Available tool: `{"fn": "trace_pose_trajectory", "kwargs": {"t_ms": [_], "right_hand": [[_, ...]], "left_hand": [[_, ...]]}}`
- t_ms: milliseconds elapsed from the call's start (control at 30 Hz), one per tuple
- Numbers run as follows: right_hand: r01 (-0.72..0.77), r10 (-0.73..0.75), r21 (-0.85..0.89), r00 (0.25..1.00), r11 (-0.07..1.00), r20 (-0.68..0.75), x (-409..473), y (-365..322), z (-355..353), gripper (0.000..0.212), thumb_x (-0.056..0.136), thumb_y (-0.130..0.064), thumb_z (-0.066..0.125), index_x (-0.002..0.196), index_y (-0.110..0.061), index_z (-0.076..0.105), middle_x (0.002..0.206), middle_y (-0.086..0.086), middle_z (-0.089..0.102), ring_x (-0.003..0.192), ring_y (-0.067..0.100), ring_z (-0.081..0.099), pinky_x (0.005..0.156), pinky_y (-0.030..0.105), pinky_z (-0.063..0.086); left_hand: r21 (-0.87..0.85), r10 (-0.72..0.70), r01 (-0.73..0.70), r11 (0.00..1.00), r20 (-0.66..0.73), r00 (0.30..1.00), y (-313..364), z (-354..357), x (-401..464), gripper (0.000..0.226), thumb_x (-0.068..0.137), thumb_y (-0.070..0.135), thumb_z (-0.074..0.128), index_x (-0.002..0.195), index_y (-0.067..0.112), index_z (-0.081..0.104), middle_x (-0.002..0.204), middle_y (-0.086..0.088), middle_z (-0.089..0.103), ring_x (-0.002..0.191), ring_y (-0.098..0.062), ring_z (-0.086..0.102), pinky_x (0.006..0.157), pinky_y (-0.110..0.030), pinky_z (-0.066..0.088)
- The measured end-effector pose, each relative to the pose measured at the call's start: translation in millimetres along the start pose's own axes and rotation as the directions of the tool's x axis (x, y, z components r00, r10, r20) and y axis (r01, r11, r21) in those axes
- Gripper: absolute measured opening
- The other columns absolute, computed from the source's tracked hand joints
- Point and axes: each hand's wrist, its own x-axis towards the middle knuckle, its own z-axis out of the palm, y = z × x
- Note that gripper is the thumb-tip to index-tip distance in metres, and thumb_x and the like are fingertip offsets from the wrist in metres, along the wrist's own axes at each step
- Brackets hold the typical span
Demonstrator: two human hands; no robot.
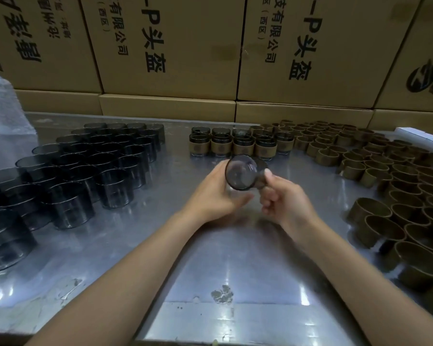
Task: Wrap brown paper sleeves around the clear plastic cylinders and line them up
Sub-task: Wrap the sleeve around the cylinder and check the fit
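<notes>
A clear smoky plastic cylinder (240,173) is held above the table's middle, tipped so its round end faces me. My left hand (218,193) cups it from the left and below. My right hand (283,196) grips its far right side, thumb up; a brownish sleeve seems to sit there, blurred. Several bare cylinders (90,171) stand packed on the left. Several sleeved cylinders (231,144) stand in rows at the back centre. Loose brown paper sleeves (375,171) cover the right side.
The metal table (210,270) has scuffed patches near its front edge. Stacked cardboard boxes (175,46) wall off the back. A clear plastic bag (3,121) lies at the far left. A white box (420,136) sits at the back right.
</notes>
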Motion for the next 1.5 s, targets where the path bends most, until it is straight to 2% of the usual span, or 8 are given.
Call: {"fn": "trace_pose_trajectory", "kwargs": {"t_ms": [167,433,600,767,933,1100,1333,1500], "right_hand": [[-0.199,0.199,-0.022,0.979,0.980,0.047,14.4,-0.7,-25.4,0.035,0.096,-0.039,0.044,0.066,-0.021,0.044,0.043,-0.007,0.025,0.041,0.008,0.029,0.046,0.023,0.027],[-0.122,0.018,-0.596,0.984,0.794,-0.178,26.0,8.7,-14.1,0.045,0.101,-0.046,0.034,0.069,-0.019,0.051,0.037,-0.007,0.043,0.033,0.010,0.042,0.036,0.018,0.037],[-0.130,-0.108,-0.805,0.966,0.578,-0.233,23.8,12.9,-16.4,0.051,0.102,-0.036,0.029,0.062,-0.013,0.051,0.060,0.004,0.061,0.064,0.028,0.059,0.066,0.033,0.047],[-0.164,-0.204,-0.890,0.941,0.426,-0.271,16.2,11.6,-16.5,0.029,0.098,-0.028,0.038,0.111,-0.020,0.063,0.110,0.010,0.066,0.105,0.033,0.057,0.074,0.033,0.040],[-0.292,-0.512,-0.935,0.783,0.199,-0.354,2.0,-9.0,-40.4,0.029,0.096,-0.025,0.044,0.120,-0.017,0.058,0.117,0.012,0.061,0.111,0.032,0.053,0.087,0.040,0.038],[-0.582,-0.201,-0.813,0.798,-0.014,-0.568,-5.3,-17.1,-54.7,0.047,0.094,-0.036,0.047,0.135,-0.012,0.043,0.143,0.018,0.035,0.133,0.043,0.027,0.112,0.050,0.017],[-0.414,-0.270,-0.910,0.878,-0.014,-0.395,-2.0,-11.4,-47.0,0.030,0.095,-0.016,0.049,0.124,-0.010,0.048,0.127,0.015,0.052,0.117,0.034,0.048,0.096,0.042,0.038],[-0.177,-0.352,-0.982,0.916,0.069,-0.190,0.0,-3.7,-31.2,0.042,0.091,-0.001,0.052,0.129,-0.018,0.048,0.128,0.008,0.051,0.113,0.030,0.052,0.079,0.035,0.042]], "left_hand": [[0.037,0.094,-0.094,0.995,0.006,0.996,6.4,5.3,-2.1,0.061,0.059,0.061,0.076,0.112,0.046,0.049,0.109,0.023,0.054,0.105,0.007,0.052,0.087,-0.011,0.041],[0.157,-0.047,0.039,0.987,0.049,0.998,1.3,2.3,-2.0,0.057,0.060,0.060,0.079,0.103,0.025,0.067,0.101,0.012,0.066,0.096,-0.004,0.060,0.085,-0.024,0.048],[0.198,-0.146,0.119,0.973,0.128,0.981,1.3,8.9,0.0,0.051,0.060,0.070,0.071,0.092,0.030,0.063,0.090,0.017,0.062,0.088,-0.004,0.059,0.072,-0.022,0.047],[0.251,-0.204,0.148,0.957,0.215,0.955,-3.4,11.1,1.2,0.071,0.062,0.075,0.064,0.113,0.026,0.059,0.105,0.008,0.058,0.101,-0.011,0.054,0.085,-0.029,0.048],[0.266,-0.222,0.154,0.952,0.250,0.942,-1.4,9.4,-0.3,0.089,0.051,0.089,0.053,0.115,0.028,0.056,0.106,0.008,0.054,0.104,-0.013,0.052,0.090,-0.036,0.049],[0.291,-0.211,0.127,0.948,0.279,0.937,-1.3,8.1,-0.3,0.095,0.045,0.095,0.045,0.115,0.030,0.052,0.106,0.008,0.052,0.107,-0.014,0.049,0.093,-0.037,0.047],[0.302,-0.211,0.125,0.945,0.273,0.939,-2.3,9.0,0.0,0.084,0.046,0.095,0.044,0.108,0.037,0.048,0.101,0.012,0.049,0.104,-0.013,0.048,0.089,-0.034,0.047],[0.304,-0.206,0.118,0.945,0.275,0.939,-2.3,9.4,0.2,0.075,0.052,0.090,0.051,0.107,0.039,0.046,0.101,0.012,0.048,0.106,-0.013,0.047,0.090,-0.034,0.045]]}}
